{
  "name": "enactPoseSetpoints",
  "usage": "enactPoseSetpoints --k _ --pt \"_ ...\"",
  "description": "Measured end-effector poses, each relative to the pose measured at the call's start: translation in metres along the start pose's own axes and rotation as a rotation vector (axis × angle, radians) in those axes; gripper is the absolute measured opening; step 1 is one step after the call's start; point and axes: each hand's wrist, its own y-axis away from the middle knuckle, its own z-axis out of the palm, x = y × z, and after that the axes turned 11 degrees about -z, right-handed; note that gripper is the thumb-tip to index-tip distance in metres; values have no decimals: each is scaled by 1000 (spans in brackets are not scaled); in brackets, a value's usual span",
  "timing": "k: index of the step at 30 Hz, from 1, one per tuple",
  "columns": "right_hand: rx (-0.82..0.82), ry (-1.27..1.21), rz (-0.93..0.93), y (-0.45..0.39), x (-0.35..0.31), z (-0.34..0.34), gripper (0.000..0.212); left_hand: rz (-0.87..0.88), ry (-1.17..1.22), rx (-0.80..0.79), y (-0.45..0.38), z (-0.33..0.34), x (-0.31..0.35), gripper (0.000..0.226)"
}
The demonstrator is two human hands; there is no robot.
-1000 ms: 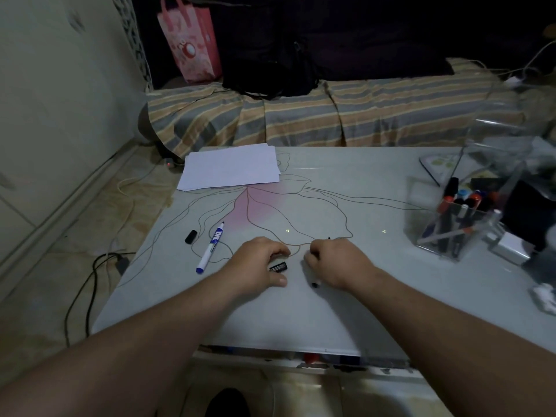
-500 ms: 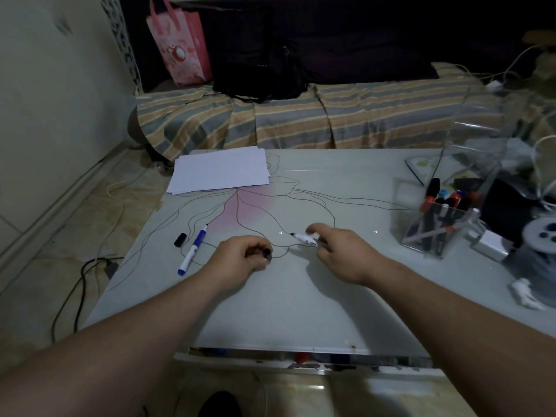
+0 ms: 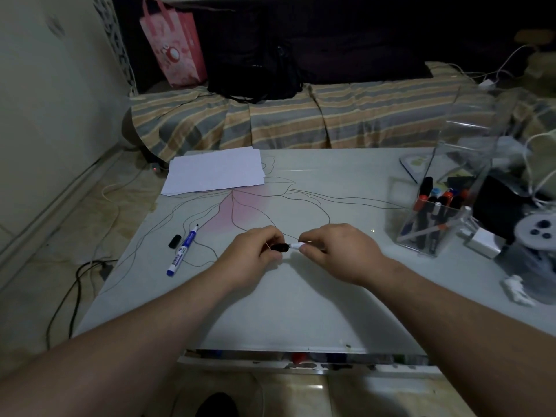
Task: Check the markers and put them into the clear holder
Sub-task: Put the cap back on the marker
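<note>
My left hand [image 3: 252,254] pinches a black marker cap [image 3: 278,247] at the middle of the table. My right hand [image 3: 340,251] grips a white marker [image 3: 296,245], whose tip points left and meets the cap. Most of that marker is hidden in my fist. A blue marker [image 3: 182,251] lies uncapped on the table to the left, with its black cap [image 3: 174,241] beside it. The clear holder [image 3: 433,218] stands at the right with several markers in it.
A stack of white paper [image 3: 215,170] lies at the far left of the table [image 3: 301,311]. Clear boxes, a white charger [image 3: 484,242] and a spool [image 3: 535,233] crowd the right edge. A striped sofa [image 3: 301,121] runs behind the table.
My hands have come together at the table's middle. The marker tip in my right hand now meets the cap in my left; earlier they were apart.
</note>
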Motion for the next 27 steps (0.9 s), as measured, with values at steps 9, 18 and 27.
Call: enactPoseSetpoints --k 9,18,27 --pt "89 90 -61 6 -1 -9 28 100 -29 14 -7 10 28 22" --pt "222 0 6 23 3 -39 40 104 11 63 -9 7 83 31" --pt "86 -562 150 58 18 -56 16 138 6 -121 -7 20 113 37"
